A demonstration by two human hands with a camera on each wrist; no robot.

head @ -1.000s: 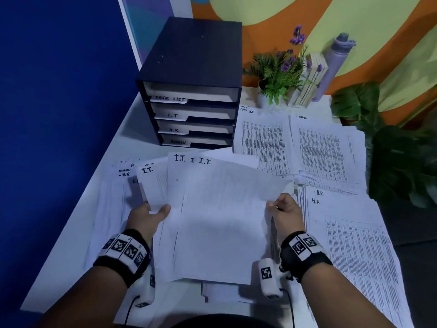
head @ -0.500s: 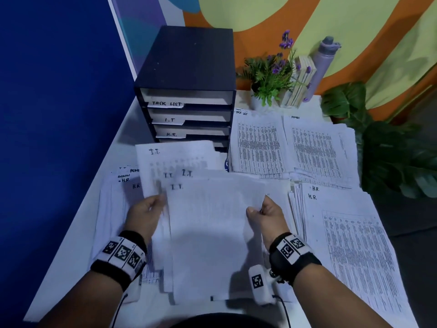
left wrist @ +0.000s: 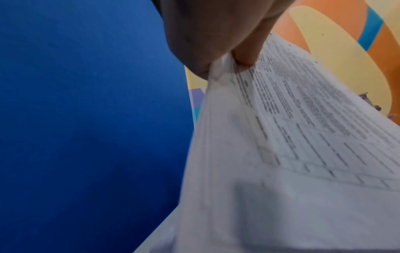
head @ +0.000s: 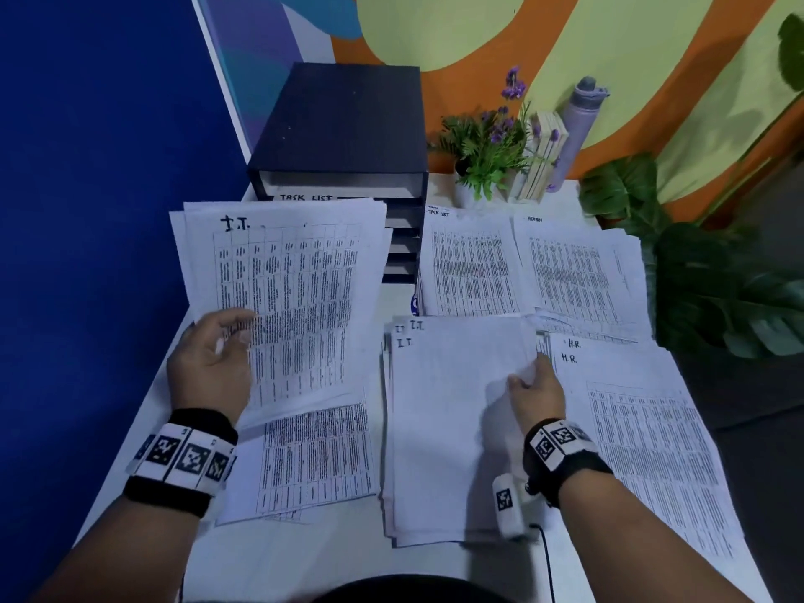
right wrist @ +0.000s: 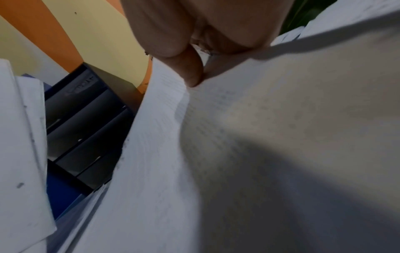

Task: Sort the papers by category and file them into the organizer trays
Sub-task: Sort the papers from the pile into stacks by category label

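the left hand [head: 213, 363] pinches the left edge of a thin sheaf of printed i.t. sheets [head: 287, 298], thumb on the printed face and fingers behind, holding it lifted and tilted up off the counter [head: 304, 554]; the left wrist view shows thumb and finger closed on the paper's edge [left wrist: 218, 71]. the top of this sheaf hides most of the front of the dark organizer [head: 343, 132] standing beyond the left hand, where only the "task list" tray label and slivers of the lower trays show. under the left hand, more printed sheets [head: 317, 459] lie flat. the right hand [head: 535, 389] rests on the i.t. pile [head: 448, 411] lying between the two hands, its fingers curled at the pile's right edge and pinching up the top sheet, as the right wrist view shows with a fingertip [right wrist: 190, 75] pressed on a lifted page. just right of the right hand lies the h.r. pile [head: 644, 428], touching the i.t. pile's edge. beyond the right hand lie two more printed stacks side by side, the task list pile [head: 470, 263] and the admin pile [head: 574, 267]. farther beyond them stand a small potted plant with purple flowers [head: 491, 145], a few upright books [head: 544, 158] and a grey bottle [head: 578, 128].
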